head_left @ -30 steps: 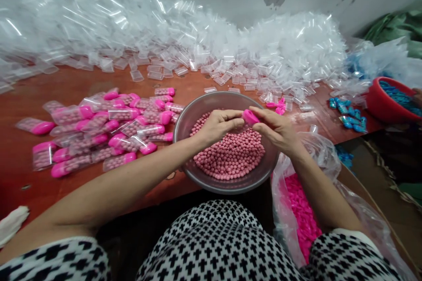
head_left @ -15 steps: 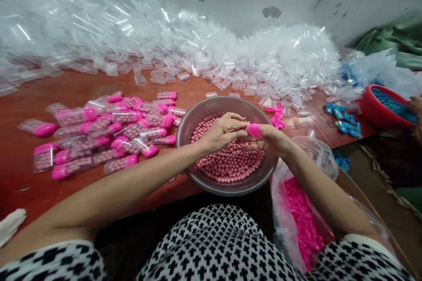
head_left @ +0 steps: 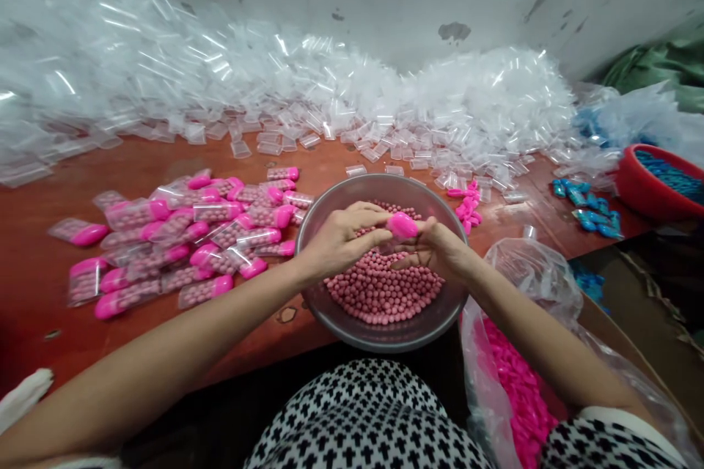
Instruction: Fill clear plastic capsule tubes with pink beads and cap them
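Observation:
A bright pink cap (head_left: pixel 402 225) is between my two hands, above a grey metal bowl (head_left: pixel 379 337) of round pink beads (head_left: pixel 385 289). My left hand (head_left: pixel 346 238) is closed on its left end, thumb and fingers pinching. My right hand (head_left: pixel 440 249) meets it from the right, the thumb at its edge and the fingers curled below. Whatever the cap sits on is mostly hidden by my fingers. To the left lie several clear pouches of beads with pink caps (head_left: pixel 148 256) on the brown table (head_left: pixel 324 161).
Clear empty sleeves (head_left: pixel 275 88) are heaped along the wall. Loose pink caps (head_left: pixel 467 205) lie right of the bowl, and a plastic bag (head_left: pixel 528 278) of pink pieces hangs nearer me. Blue pieces (head_left: pixel 594 209) and a red bowl (head_left: pixel 654 187) are further right.
Both hands have shifted slightly left and down with the pink cap, which now shows its broad face. The view has tilted a little. The other person's hand at the red bowl has left view.

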Tool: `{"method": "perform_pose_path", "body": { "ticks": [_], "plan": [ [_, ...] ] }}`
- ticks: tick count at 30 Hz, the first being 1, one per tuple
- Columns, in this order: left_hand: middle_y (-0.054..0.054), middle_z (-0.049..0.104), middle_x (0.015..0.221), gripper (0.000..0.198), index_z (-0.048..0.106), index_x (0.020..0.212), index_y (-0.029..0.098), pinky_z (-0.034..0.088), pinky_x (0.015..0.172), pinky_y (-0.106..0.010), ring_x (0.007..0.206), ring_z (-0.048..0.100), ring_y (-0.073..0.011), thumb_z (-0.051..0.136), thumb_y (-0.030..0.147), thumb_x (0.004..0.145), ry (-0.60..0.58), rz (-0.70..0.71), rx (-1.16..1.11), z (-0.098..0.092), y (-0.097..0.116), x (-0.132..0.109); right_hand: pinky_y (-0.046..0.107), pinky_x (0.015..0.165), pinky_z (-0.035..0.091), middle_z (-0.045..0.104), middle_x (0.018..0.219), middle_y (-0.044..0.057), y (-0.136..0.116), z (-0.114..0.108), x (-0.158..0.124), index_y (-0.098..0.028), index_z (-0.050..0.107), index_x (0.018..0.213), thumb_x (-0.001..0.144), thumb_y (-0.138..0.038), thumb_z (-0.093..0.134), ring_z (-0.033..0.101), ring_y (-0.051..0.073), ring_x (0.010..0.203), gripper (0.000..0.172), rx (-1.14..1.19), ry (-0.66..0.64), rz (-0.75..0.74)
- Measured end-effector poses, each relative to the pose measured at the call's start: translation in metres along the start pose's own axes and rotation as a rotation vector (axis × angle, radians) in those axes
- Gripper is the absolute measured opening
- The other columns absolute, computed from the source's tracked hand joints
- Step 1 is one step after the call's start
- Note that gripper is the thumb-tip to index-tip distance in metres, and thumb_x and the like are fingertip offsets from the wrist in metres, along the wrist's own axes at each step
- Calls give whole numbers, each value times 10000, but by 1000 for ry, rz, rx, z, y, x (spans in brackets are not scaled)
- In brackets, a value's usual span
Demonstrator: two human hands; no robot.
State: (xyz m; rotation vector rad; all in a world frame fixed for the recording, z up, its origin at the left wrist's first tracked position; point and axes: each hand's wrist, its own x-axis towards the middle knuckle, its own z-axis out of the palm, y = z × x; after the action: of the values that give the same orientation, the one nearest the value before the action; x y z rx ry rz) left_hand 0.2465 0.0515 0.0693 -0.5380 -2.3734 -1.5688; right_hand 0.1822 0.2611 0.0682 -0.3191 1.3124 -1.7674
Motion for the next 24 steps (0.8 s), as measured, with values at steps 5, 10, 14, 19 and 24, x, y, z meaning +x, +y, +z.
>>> {"method": "perform_pose_path", "body": {
  "ticks": [5, 10, 14, 19, 24],
  "plan": [
    [-20, 762, 1069, 227, 761, 978, 257, 541, 896, -396, 1028, 670, -272, 636, 413, 870, 270, -341, 246, -84, -2, -29, 258, 687, 603, 761, 1051, 103, -13, -24, 3, -201, 717, 1085, 650, -585, 845, 733, 181, 857, 595, -25, 86, -104],
    [-59, 728, 1164, 344, 731, 1104, 207, 491, 982, -413, 1121, 633, -300, 554, 436, 918, 218, -405, 682, -117, -48, -2, 234, 655, 578, 767, 942, 89, -9, -37, 14, -184, 744, 1002, 721, -519, 824, 712, 137, 751, 444, -149, 194, -107],
    [-131, 624, 1352, 420, 591, 1344, 143, 440, 1056, -363, 1233, 587, -266, 441, 276, 975, -113, -373, 861, -93, -103, 67, 266, 676, 587, 770, 935, 76, -6, -37, 16, -201, 745, 1013, 744, -480, 814, 708, 147, 768, 394, -266, 214, -83],
    [-183, 580, 1394, 598, 450, 1453, 137, 451, 1026, -370, 1259, 567, -306, 602, 326, 906, -332, -458, 892, -59, -155, 125, 306, 671, 599, 771, 933, 89, -7, -35, 16, -192, 747, 998, 783, -507, 764, 703, 168, 751, 382, -404, 238, -105],
    [-174, 609, 1317, 431, 600, 1280, 129, 456, 997, -365, 1185, 601, -296, 618, 190, 854, -289, -405, 823, -54, -166, 126, 307, 667, 613, 780, 907, 88, -8, -33, 15, -207, 752, 982, 777, -541, 759, 724, 185, 745, 392, -491, 268, -106]
  ]
}}
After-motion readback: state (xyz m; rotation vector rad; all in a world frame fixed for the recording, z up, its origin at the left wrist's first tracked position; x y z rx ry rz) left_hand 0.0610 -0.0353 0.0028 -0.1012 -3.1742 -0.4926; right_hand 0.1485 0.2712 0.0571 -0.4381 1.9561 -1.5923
